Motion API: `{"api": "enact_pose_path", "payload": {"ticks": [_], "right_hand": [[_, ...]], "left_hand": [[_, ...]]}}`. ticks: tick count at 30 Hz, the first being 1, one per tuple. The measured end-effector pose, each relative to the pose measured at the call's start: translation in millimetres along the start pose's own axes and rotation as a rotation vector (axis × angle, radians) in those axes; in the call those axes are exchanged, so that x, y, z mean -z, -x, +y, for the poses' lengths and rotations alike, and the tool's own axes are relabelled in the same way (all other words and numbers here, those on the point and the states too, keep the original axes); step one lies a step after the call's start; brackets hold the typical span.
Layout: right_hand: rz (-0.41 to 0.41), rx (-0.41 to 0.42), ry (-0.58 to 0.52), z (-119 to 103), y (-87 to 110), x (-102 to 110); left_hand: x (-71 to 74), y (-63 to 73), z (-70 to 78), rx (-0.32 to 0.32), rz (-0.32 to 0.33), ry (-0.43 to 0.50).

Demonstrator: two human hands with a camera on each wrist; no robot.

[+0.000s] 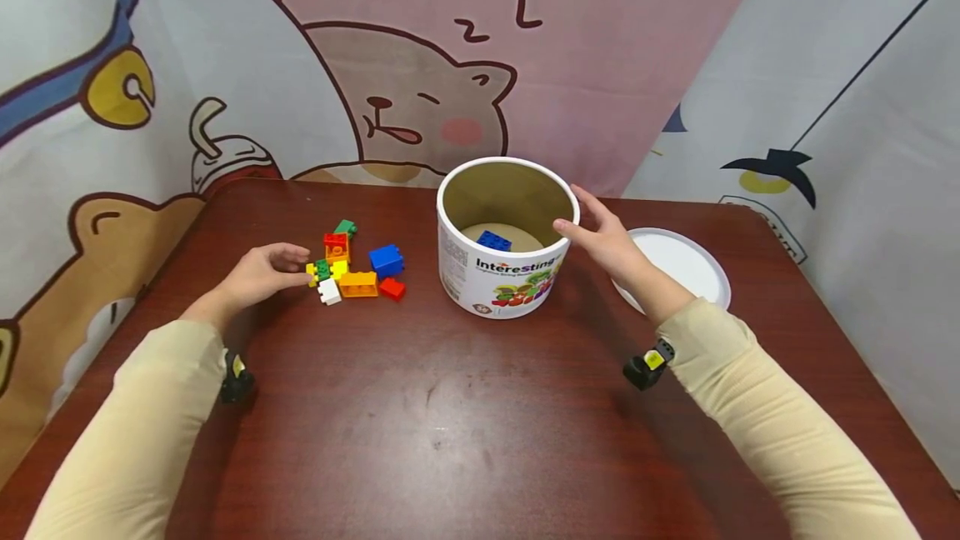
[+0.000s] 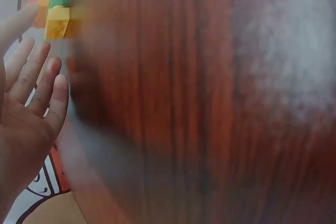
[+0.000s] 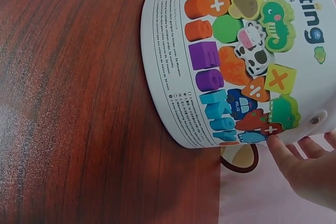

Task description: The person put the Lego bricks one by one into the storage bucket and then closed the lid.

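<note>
Item: yellow brick [image 1: 311, 274], at the outer left of a small group of bricks near the far left corner of the table [image 1: 450, 407]. It lies directly to the right of the left hand [image 1: 258, 273], at the fingertips. The row it belongs to, with a green brick [image 1: 322, 270] in the middle, runs roughly along the far edge, pointing away from that hand toward the bucket [image 1: 495, 286]. The left hand is much the nearer; the right hand [image 1: 611, 244] is well apart.

Left hand: fingers extended and loose, thumb side toward the bricks, nothing gripped; whether skin meets brick cannot be told.

Right hand: holds the bucket by the right of its rim, thumb over the rim, fingers against the outer wall.

Beside the row: white brick [image 1: 330, 291], orange brick [image 1: 358, 284] with its long axis along the near edge, small red brick [image 1: 392, 288], large blue brick [image 1: 386, 261].

Bucket: white, upright, uncovered, by the middle of the far edge. White lid [image 1: 682, 265]: flat, toward the far right corner, partly behind the right forearm.

Differences between views: only the head view shows the dark blue brick [image 1: 493, 241] inside the bucket. Only the left wrist view shows the spread fingers from the palm side. The right wrist view alone gives the label's warning column.
</note>
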State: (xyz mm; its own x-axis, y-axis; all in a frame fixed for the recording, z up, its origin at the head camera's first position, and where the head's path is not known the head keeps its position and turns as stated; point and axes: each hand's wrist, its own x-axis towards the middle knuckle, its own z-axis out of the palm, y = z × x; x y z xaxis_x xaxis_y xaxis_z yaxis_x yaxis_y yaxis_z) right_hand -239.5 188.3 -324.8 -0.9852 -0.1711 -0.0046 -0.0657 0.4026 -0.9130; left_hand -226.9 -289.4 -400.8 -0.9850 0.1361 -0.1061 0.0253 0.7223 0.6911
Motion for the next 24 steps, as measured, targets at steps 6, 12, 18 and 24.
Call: {"api": "enact_pose_path", "payload": {"ticks": [6,12,18,24], "right_hand": [[0.004,0.002,0.017,0.1,-0.8,-0.1],[0.005,0.002,0.026,-0.8,-0.5,-0.5],[0.002,0.003,0.022,-1.3,-0.1,-1.1],[0.005,0.003,0.024,0.2,-0.4,-0.2]], "left_hand": [[-4.1,-2.2,1.2,0.007,-0.021,-0.002],[-3.6,-2.1,2.4,0.012,-0.028,-0.019],[0.0,-0.6,4.2,0.016,-0.002,-0.016],[8.3,1.4,13.5,-0.001,0.039,-0.028]]}}
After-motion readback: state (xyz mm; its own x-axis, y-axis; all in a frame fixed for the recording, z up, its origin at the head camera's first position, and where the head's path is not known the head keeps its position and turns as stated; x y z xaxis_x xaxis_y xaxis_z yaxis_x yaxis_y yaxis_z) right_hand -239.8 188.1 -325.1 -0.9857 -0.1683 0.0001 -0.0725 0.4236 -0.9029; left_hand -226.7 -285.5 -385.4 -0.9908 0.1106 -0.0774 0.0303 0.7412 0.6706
